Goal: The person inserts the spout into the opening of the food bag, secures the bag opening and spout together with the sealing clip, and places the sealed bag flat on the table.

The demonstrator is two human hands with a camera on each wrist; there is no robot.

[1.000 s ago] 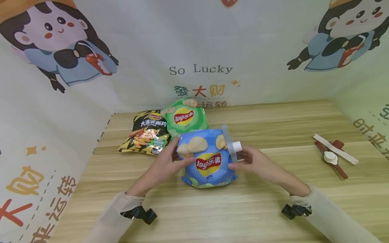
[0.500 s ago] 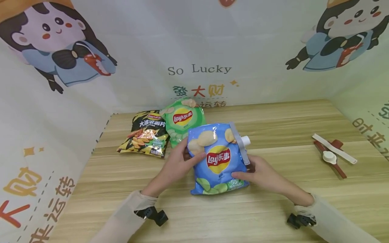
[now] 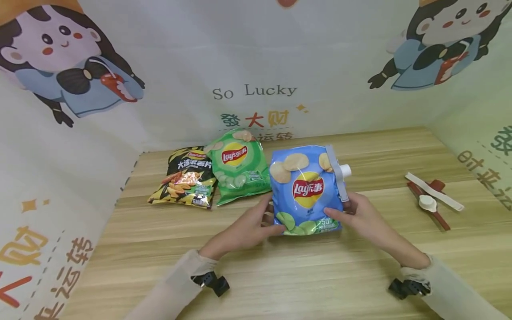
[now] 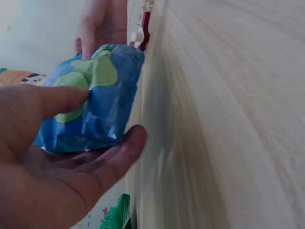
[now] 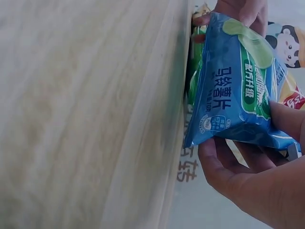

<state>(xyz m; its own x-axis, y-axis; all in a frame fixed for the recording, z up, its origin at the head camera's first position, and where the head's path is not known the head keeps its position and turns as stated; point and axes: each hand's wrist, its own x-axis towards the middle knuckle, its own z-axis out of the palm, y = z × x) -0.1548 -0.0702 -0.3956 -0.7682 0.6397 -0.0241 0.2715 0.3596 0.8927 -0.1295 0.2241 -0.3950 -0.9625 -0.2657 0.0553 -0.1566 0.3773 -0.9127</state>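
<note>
A blue bag of potato chips (image 3: 308,191) is held between both hands, its printed front facing up. Along its right edge runs a grey bag clip (image 3: 337,173) with a white cap (image 3: 346,170) sticking out. My left hand (image 3: 246,229) grips the lower left side, thumb on the front and fingers underneath; the left wrist view shows the bag (image 4: 100,105) raised off the table at this end. On the lower right, my right hand (image 3: 366,218) pinches the bag just below the clip, thumb on top, other fingers beneath, as the right wrist view shows.
Left of the blue bag lie a green chip bag (image 3: 240,166) and a black chip bag (image 3: 186,178), the green one overlapping the black. A brown-red clip (image 3: 436,218) with a white cap and a white strip (image 3: 434,191) lie at the right. A printed curtain (image 3: 172,58) stands behind the table.
Both hands have carried the blue bag to the right and farther back, uncovering the green bag. The left hand has slid down to the bag's lower left side.
</note>
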